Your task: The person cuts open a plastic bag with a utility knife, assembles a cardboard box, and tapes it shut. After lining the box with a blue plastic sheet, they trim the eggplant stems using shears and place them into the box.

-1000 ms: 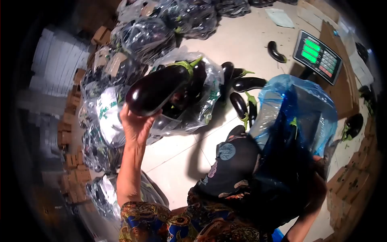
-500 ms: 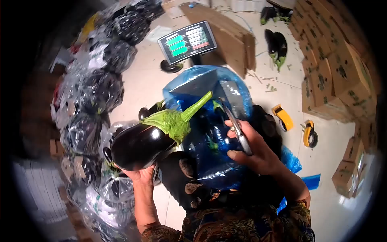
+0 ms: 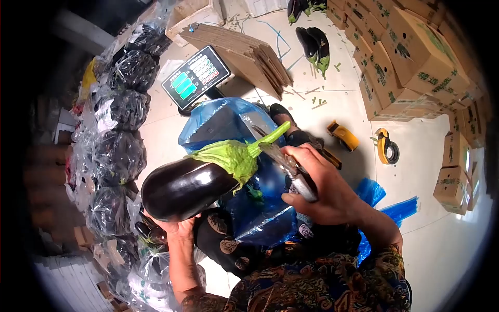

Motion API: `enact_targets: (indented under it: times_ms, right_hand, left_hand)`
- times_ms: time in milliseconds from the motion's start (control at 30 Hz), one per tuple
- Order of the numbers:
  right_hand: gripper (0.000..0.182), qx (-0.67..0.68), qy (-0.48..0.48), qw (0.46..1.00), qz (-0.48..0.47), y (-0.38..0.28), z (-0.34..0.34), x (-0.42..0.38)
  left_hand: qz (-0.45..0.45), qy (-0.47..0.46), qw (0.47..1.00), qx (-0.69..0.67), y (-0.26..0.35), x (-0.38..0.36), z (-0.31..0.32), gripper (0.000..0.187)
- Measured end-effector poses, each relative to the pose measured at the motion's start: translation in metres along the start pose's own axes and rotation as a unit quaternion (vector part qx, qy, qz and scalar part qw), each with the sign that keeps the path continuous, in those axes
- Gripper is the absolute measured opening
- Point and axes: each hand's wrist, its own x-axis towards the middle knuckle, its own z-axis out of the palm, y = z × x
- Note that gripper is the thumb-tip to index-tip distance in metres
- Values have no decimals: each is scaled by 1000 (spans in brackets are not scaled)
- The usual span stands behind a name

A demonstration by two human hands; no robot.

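A big dark purple eggplant (image 3: 184, 190) with a green cap and thick stem (image 3: 275, 135) lies nearly level. My left hand (image 3: 174, 226) is closed round its underside, the fingers mostly hidden beneath it. In my right hand (image 3: 327, 187) is a pair of pruning shears (image 3: 296, 179), gripped by the handles. Their blades are apart, with the stem seeming to pass between them near the cap. Below the eggplant, an open blue plastic bag (image 3: 267, 221) sits on the scale, with another green cap showing dimly inside.
The scale's display (image 3: 195, 78) stands beyond the bag. Bagged eggplants (image 3: 117, 156) line the left; stacked cartons (image 3: 410, 62) stand right. Flattened cardboard (image 3: 234, 54), loose eggplants (image 3: 314, 47), a yellow tape dispenser (image 3: 387, 148) and blue plastic strips (image 3: 400, 208) are on the floor.
My right hand has brought the shears up to the eggplant's stem, blades now around it. The eggplant stays in my left hand. The camera view has turned somewhat to the right.
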Motion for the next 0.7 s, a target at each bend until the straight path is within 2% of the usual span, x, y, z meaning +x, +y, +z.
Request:
enact_targets:
  times_ms: [33, 200, 233, 333, 367, 467, 533, 600, 633, 667, 700]
  right_hand:
    - [67, 7, 3, 1000, -1, 2, -4, -3]
    - [65, 84, 26, 994, 58, 3, -17, -14]
    - [55, 80, 41, 996, 31, 2, -20, -16]
    - [43, 102, 5, 991, 83, 11, -22, -22]
    - [31, 98, 53, 993, 37, 14, -17, -25]
    - [25, 67, 83, 993, 53, 16, -16, -29]
    - [21, 71, 119, 989, 42, 25, -12, -30]
    - [19, 86, 130, 986, 58, 29, -12, -30]
    - [19, 169, 145, 971, 88, 23, -10, -30]
    - [19, 251, 156, 948, 121, 17, -8, -30]
    - [18, 284, 143, 934, 160, 17, -13, -33]
  left_hand:
    - [-42, -64, 996, 38, 0, 4, -3, 83]
    - [-12, -7, 997, 79, -17, 12, 17, 79]
    - [-14, -4, 996, 90, -18, 13, 19, 78]
    - [-57, -57, 993, 88, -19, 18, 17, 78]
    - [-28, -2, 994, 107, -22, 16, 19, 80]
    - [-130, -131, 980, 74, -19, 25, 15, 84]
    - [-105, -92, 985, 104, -25, 31, 16, 92]
    - [-90, -125, 977, 145, -31, 38, 20, 93]
    - [-74, -156, 966, 190, -32, 40, 21, 91]
    - [-68, -146, 962, 221, -31, 40, 28, 90]
    - [-68, -124, 971, 193, -29, 40, 31, 87]
